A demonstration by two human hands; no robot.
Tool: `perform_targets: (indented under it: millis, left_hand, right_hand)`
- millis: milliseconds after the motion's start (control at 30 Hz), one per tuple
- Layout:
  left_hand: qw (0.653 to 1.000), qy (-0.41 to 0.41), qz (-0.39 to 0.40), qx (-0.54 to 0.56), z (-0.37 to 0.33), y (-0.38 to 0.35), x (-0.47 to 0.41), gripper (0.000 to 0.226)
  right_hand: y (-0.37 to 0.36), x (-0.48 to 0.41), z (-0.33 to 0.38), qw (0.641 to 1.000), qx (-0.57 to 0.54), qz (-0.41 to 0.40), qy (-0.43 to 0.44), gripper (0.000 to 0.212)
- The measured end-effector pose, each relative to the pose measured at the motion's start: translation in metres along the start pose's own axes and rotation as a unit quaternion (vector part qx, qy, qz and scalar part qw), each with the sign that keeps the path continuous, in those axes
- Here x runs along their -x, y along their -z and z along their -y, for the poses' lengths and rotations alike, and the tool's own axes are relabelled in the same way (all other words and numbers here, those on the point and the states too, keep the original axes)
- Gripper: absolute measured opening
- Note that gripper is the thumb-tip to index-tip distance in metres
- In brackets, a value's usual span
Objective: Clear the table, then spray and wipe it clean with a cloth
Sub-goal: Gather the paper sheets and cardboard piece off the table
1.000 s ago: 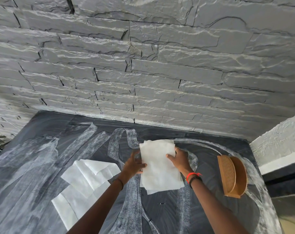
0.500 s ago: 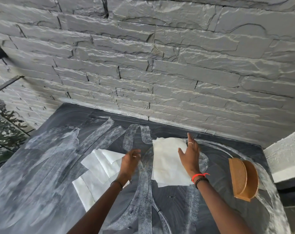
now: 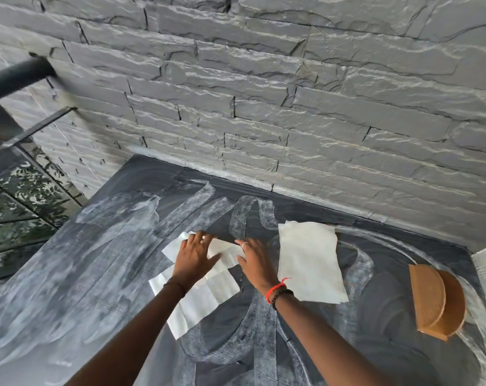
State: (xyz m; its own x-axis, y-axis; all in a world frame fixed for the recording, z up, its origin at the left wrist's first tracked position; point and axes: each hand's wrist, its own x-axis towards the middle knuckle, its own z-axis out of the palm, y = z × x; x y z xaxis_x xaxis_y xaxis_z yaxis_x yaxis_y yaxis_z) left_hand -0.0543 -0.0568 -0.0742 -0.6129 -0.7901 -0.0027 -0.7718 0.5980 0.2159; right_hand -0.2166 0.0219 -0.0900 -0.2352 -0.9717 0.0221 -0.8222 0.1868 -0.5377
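Both of my hands are down on a crumpled white cloth [image 3: 200, 299] at the middle of the dark table [image 3: 389, 355], close together but not touching each other. My left hand [image 3: 193, 256] lies on the cloth's upper part, fingers spread and reaching to its far edge. My right hand [image 3: 254, 260], with a ring on one finger and a red string at the wrist, rests just beside it, fingers stretched leftward onto a raised fold of the same cloth. The rest of the cloth trails back toward me under my left forearm.

A second cloth [image 3: 310, 260], folded into a flat rectangle, lies on the table just to the right of my right hand, apart from it. Farther right, near the table's edge, stands a wooden half-round holder [image 3: 436, 302]. Broad whitish smears loop across the tabletop. A grey stone wall [image 3: 292, 107] rises directly behind the table.
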Motion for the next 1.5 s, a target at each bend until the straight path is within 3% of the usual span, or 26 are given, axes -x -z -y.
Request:
perform_targets:
  millis: [167,367,500,600,700,1000,1100,1233,1500]
  left_hand:
    - [0.996,-0.043,-0.031,-0.075,-0.011,0.002,-0.012,0.039]
    - [0.995,-0.037,-0.09,-0.039,-0.008,0.012,-0.018,0.011]
    - [0.999,-0.021,-0.03,0.007,0.007,0.031,-0.026,0.028]
    - [0.991,-0.034,0.025,0.126,0.016,0.055,-0.032,0.028]
    - [0.98,-0.051,0.079,0.178,0.02,0.078,-0.036,0.027]
    - [0.954,-0.071,0.102,0.273,-0.013,0.124,-0.042,0.02]
    - [0.934,-0.084,0.119,0.326,-0.032,0.134,-0.042,0.015]
    - [0.882,-0.084,0.178,0.428,-0.062,0.144,-0.044,0.008]
    - [0.825,-0.049,0.28,0.489,-0.114,0.112,-0.06,0.023]
  right_hand:
    - [-0.016,-0.012,0.015,1.0,0.02,-0.012,0.002,0.049]
    - [-0.021,-0.022,0.019,1.0,-0.01,-0.017,-0.004,0.043]
    - [-0.006,-0.026,0.019,0.994,-0.1,0.002,-0.035,0.032]
    - [0.011,-0.021,0.022,0.982,-0.17,0.028,-0.072,0.029]
    - [0.029,-0.011,0.023,0.969,-0.222,0.041,-0.099,0.024]
    - [0.095,0.04,0.004,0.85,-0.501,-0.009,-0.163,0.008]
    - [0.115,0.054,-0.009,0.83,-0.528,-0.061,-0.168,0.009]
    - [0.141,0.07,-0.023,0.809,-0.55,-0.103,-0.179,0.01]
    - [0.167,0.101,-0.063,0.809,-0.52,-0.148,-0.232,0.005]
